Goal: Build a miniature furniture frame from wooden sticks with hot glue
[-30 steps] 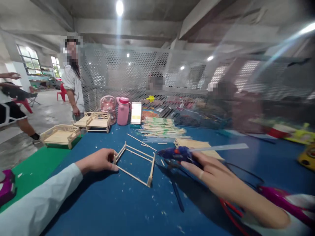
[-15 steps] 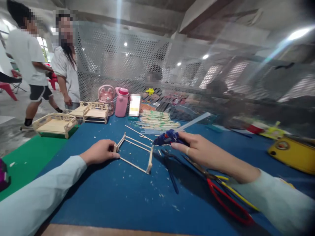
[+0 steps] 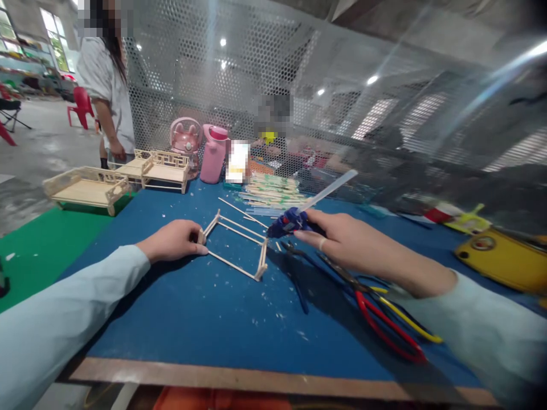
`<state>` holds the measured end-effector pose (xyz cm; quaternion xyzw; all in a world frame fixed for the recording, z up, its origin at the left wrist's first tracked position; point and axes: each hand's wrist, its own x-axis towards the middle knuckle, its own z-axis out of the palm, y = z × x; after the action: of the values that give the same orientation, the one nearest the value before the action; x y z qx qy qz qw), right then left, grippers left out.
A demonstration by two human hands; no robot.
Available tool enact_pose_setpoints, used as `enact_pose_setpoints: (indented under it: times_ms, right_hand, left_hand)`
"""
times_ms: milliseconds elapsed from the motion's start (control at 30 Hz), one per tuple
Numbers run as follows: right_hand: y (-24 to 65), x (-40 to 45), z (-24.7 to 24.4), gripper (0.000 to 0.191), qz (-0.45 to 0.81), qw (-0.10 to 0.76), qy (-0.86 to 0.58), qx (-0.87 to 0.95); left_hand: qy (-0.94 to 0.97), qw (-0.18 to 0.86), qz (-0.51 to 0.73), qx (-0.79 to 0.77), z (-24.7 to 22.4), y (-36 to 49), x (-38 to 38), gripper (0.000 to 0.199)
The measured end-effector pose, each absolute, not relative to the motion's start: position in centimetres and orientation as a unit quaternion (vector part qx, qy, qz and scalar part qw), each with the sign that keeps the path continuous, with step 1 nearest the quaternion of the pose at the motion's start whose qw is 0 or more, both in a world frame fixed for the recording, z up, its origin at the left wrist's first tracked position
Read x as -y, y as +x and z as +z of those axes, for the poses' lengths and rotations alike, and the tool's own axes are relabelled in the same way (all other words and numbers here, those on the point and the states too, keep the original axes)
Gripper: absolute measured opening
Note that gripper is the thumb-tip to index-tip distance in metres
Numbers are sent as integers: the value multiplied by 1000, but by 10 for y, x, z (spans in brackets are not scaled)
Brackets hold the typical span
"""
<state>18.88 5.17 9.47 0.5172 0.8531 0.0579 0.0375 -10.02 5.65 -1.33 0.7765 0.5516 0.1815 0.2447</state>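
Note:
On the blue table mat lies a small frame of thin wooden sticks (image 3: 233,262). My left hand (image 3: 175,240) pinches its left corner between thumb and fingers. In my right hand (image 3: 342,236) is a blue glue gun (image 3: 285,222) with a long clear glue stick (image 3: 331,189) poking out of its back. The gun's nozzle is at the frame's upper right corner; whether it touches the wood cannot be made out. Below my right hand lie dark-handled pliers (image 3: 298,285) and red-handled scissors (image 3: 380,327).
Wooden bed-like models (image 3: 88,191) stand at the back left. A pink bottle (image 3: 213,155), a lit screen and bundled sticks (image 3: 273,191) line the mesh partition. A yellow pouch (image 3: 504,259) lies at the right. A person (image 3: 106,97) stands beyond the table's left side.
The view has tipped downward, so the table's front edge now shows. Both hands keep their hold, with the glue gun still at the same corner. One person at the left has mostly gone from view.

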Motion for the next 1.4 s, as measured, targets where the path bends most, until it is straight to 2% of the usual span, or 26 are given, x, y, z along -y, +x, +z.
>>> enact_pose_setpoints:
  times_ms: [1167,1400]
  right_hand:
    - [189,-50,88,28,103,33,506,-855]
    - [195,-53,91,28,71,-31,507,-858]
  left_hand:
    - [773,253,186,-551,-13,-101,-55,23]
    - [772,262,196,-545,-14,-102,-55,24]
